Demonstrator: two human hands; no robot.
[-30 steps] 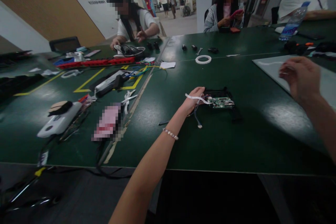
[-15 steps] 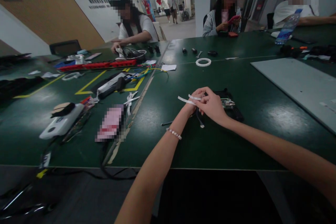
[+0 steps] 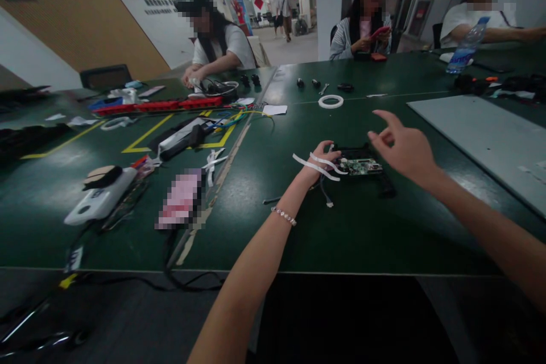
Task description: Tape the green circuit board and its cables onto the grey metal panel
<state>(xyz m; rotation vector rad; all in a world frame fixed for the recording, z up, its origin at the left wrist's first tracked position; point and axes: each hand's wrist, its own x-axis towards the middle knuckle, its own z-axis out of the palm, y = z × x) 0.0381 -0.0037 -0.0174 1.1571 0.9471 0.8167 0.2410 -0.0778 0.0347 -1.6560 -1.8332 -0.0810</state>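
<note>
My left hand (image 3: 319, 162) is closed at the left end of a black frame (image 3: 386, 185) that carries a green circuit board (image 3: 362, 166). Two white strips (image 3: 316, 166) lie across the back of this hand and wrist. A dark cable (image 3: 326, 192) hangs down beside it onto the table. My right hand (image 3: 403, 145) is raised to the right above the frame, index finger and thumb apart, other fingers curled, with nothing visible in it.
The green table (image 3: 375, 239) bears a white tape ring (image 3: 331, 102) beyond the frame, a grey panel (image 3: 486, 136) at the right, and a pink phone (image 3: 181, 199), white device (image 3: 100, 196) and red strip (image 3: 157, 105) at the left. Several people are across the table and beyond.
My right hand has lifted away from the left hand to the right and its fingers have parted. More of the circuit board shows, and the white strips now lie across my left hand.
</note>
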